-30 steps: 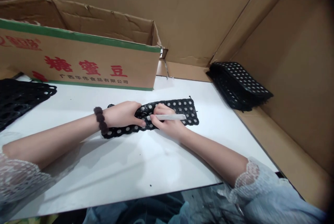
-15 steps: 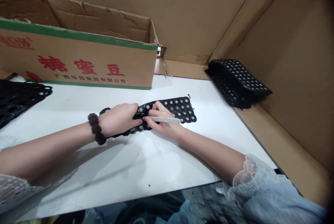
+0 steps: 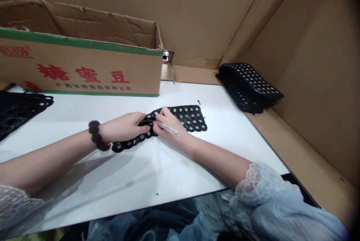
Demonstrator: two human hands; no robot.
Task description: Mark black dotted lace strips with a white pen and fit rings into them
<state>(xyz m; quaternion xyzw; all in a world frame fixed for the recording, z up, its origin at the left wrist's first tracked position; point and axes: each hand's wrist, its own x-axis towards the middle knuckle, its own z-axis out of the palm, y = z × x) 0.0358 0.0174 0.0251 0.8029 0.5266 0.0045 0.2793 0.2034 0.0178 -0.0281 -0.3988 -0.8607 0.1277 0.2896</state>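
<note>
A black strip of round pieces with pale grey centres (image 3: 194, 116) lies across the white table. My left hand (image 3: 123, 126) grips its left part between thumb and fingers, and that end bends toward me. My right hand (image 3: 171, 126) is closed around a slim white pen-like tool (image 3: 169, 129); its tip, at the strip close to my left thumb, is hidden by my fingers. The right end of the strip rests flat on the table.
A cardboard box (image 3: 107, 70) with green edges and red lettering stands at the back left. Stacked black dotted sheets (image 3: 253, 81) lean at the right edge. More black perforated material (image 3: 19, 110) lies at the left. Cardboard walls (image 3: 197, 16) enclose the back and right.
The white tool has tilted, its rear end now pointing more toward me. Both hands stay at the strip, and the whole view has shifted slightly.
</note>
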